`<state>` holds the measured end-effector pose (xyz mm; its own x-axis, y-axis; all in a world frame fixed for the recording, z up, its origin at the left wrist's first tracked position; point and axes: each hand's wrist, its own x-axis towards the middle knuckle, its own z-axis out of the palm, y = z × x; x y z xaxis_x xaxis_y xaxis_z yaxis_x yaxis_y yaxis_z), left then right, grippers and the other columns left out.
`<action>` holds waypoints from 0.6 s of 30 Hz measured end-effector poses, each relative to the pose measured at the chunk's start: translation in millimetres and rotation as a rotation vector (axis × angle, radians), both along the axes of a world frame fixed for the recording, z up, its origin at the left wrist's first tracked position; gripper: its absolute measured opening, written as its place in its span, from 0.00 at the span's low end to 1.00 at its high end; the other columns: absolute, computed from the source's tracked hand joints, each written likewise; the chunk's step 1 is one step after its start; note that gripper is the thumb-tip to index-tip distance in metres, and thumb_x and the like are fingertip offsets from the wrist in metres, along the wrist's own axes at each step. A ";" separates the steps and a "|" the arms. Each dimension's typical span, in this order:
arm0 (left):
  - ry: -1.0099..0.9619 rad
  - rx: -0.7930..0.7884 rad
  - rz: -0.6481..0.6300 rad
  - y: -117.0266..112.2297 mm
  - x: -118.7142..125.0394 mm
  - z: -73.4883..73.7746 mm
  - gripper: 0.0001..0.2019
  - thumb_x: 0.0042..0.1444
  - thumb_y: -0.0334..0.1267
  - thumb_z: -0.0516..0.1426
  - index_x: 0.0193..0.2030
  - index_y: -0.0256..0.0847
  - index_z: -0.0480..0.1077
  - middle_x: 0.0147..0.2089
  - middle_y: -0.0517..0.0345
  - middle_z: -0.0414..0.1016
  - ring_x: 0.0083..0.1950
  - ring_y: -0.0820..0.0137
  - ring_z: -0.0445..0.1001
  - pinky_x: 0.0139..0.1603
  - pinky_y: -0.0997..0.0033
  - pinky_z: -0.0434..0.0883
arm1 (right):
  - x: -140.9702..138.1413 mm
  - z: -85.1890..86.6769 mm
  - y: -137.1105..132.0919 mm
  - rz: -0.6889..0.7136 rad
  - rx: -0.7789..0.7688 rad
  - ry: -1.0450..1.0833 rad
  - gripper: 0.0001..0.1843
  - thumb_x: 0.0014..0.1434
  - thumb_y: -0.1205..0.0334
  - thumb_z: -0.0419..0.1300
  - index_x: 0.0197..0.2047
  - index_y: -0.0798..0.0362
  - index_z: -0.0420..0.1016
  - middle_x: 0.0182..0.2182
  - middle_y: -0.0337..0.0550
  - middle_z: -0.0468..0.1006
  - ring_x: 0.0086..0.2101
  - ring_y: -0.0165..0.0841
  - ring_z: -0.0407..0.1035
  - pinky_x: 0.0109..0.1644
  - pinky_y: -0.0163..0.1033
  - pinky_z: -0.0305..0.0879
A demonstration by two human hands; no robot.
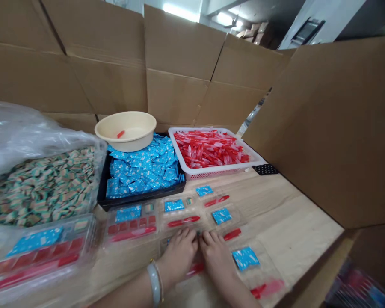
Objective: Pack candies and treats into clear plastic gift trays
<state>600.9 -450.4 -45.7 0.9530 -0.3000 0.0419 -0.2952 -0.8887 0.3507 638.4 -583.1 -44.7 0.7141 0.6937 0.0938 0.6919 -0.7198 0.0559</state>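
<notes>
My left hand (180,252), with a pale bangle on its wrist, is bent over a clear plastic tray at the front middle. Close beside it, my right hand (215,256) is bent over the same tray, fingertips almost meeting the left ones. Both hands look closed, their fingers curled down; whatever lies between the fingertips is hidden. Part of a red pen-shaped piece (195,269) shows below them. Just behind stands a clear tray with a blue packet (173,205), a small striped block (189,201) and a red pen-shaped piece (183,221).
Several other clear trays (96,252) with similar contents cover the front of the wooden table (295,214). Behind are a bag of striped blocks (48,184), a black box (141,199) of blue packets, a cream bowl (128,145) and a white basket (218,172). Cardboard walls (179,98) enclose the table.
</notes>
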 end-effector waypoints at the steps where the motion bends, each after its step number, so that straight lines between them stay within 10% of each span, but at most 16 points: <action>1: 0.002 -0.004 0.006 0.0 -1.7 3.2 0.13 0.52 0.26 0.46 0.42 0.38 0.67 0.44 0.51 0.66 0.47 0.64 0.63 0.50 0.61 0.61 | 0.0 2.4 -0.6 0.007 0.004 -0.008 0.09 0.49 0.75 0.57 0.31 0.53 0.74 0.29 0.42 0.72 0.32 0.36 0.63 0.32 0.39 0.56; 9: -0.011 -0.590 0.255 49.2 -16.0 50.6 0.13 0.50 0.26 0.46 0.36 0.39 0.69 0.38 0.54 0.70 0.40 0.71 0.68 0.43 0.72 0.65 | -8.9 43.6 51.8 -0.024 0.646 0.186 0.09 0.53 0.72 0.48 0.32 0.54 0.69 0.29 0.43 0.69 0.31 0.33 0.63 0.34 0.36 0.59; 18: -0.180 -0.765 0.863 226.0 -87.3 100.2 0.09 0.45 0.37 0.52 0.25 0.35 0.70 0.18 0.63 0.68 0.20 0.75 0.65 0.21 0.78 0.63 | -34.1 95.7 250.4 0.381 0.920 0.503 0.07 0.53 0.66 0.50 0.25 0.54 0.65 0.21 0.36 0.67 0.24 0.28 0.62 0.28 0.31 0.56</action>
<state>513.6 -224.4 54.5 0.7900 0.6070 0.0869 0.2036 -0.3933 0.8966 604.3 -332.7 51.0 0.5707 0.6902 0.4448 0.6703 -0.0786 -0.7379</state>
